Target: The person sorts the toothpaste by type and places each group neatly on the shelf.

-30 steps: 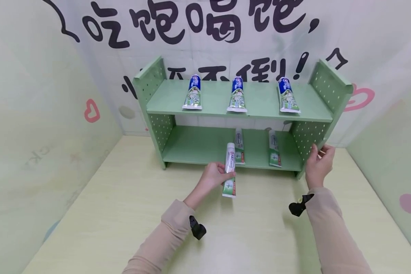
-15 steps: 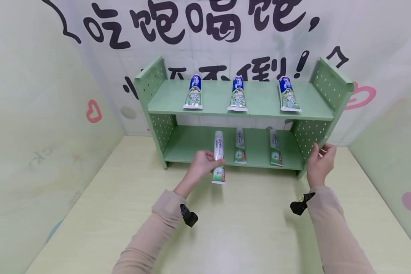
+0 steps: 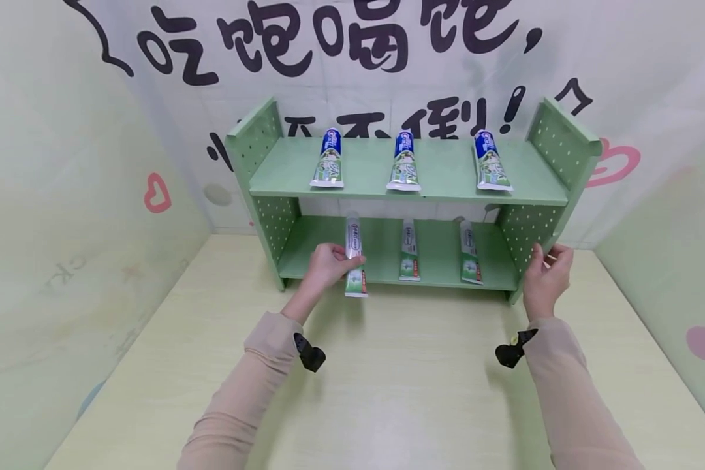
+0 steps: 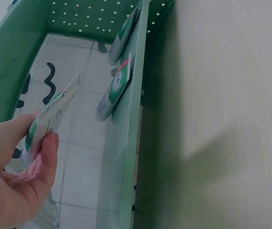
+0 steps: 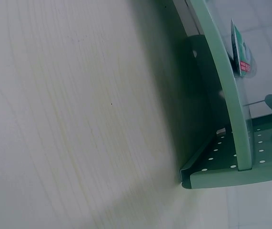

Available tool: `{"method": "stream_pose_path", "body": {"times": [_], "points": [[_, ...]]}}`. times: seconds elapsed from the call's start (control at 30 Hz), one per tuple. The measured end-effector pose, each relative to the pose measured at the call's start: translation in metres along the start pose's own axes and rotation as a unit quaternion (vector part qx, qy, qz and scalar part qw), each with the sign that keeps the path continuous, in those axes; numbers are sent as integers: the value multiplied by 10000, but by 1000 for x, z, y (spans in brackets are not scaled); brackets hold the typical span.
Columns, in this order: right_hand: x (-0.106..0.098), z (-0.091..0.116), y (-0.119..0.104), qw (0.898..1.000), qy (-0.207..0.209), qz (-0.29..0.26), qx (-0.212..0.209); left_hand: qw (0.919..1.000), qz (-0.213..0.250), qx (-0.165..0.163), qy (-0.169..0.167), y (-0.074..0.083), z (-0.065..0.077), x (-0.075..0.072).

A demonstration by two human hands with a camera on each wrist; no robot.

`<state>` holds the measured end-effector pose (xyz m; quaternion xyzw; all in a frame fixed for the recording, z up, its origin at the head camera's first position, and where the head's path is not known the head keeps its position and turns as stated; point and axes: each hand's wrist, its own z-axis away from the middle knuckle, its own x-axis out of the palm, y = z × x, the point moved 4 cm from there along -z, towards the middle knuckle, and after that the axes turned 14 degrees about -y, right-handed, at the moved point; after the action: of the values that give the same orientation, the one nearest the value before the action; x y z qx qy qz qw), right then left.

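My left hand (image 3: 329,264) pinches a white and green toothpaste tube (image 3: 354,251) between thumb and fingers, cap end pointing back. It holds the tube over the front left of the lower board; in the left wrist view the tube (image 4: 50,119) is clear of the board. Two matching toothpaste tubes lie on the lower board, one in the middle (image 3: 409,251) and one at the right (image 3: 470,254). At the right, my right hand (image 3: 545,281) grips the front edge of the green shelf's side panel (image 3: 564,176). The right wrist view does not show this hand.
Three blue and green toothpaste tubes lie spaced along the upper board: left (image 3: 329,160), middle (image 3: 405,163) and right (image 3: 491,163). The two-tier shelf stands on a pale wood-grain table (image 3: 399,372), against a printed wall (image 3: 352,85).
My left hand has carried its toothpaste tube leftward and toward the shelf, from in front of the middle tube to over the lower board's left part. The right hand has stayed at the side panel.
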<state>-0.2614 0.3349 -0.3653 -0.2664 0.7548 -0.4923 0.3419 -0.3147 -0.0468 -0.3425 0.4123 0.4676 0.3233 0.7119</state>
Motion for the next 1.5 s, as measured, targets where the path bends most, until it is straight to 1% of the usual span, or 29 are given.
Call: {"method": "stream_pose_path", "body": {"times": [0.1, 0.17, 0.33, 0.53, 0.7, 0.87, 1.07, 1.33, 1.5], "points": [[0, -1, -1, 10000, 39, 39, -42, 10000, -25, -41, 10, 2, -4, -6], [0, -2, -1, 9999, 72, 49, -83, 9999, -123, -67, 27, 3, -8, -11], [0, -4, -1, 9998, 93, 31, -154, 9994, -342, 20, 30, 3, -16, -21], [0, -5, -3, 9999, 68, 0, -133, 9988, -464, 124, -9, -1, -27, -32], [0, -5, -2, 9999, 37, -1, -112, 9974, -711, 64, 18, -7, -33, -39], [0, -4, 0, 9999, 57, 68, -93, 9957, -927, -10, 33, -13, -38, -42], [0, -4, 2, 9998, 88, 100, -139, 9926, -1208, 62, 34, -20, -43, -42], [1, -3, 5, 9999, 61, 70, -107, 9911, -1331, 20, 85, -27, -52, -41], [2, -1, 4, 9999, -15, 99, -46, 9898, -1427, 38, 17, -30, -57, -39]]}}
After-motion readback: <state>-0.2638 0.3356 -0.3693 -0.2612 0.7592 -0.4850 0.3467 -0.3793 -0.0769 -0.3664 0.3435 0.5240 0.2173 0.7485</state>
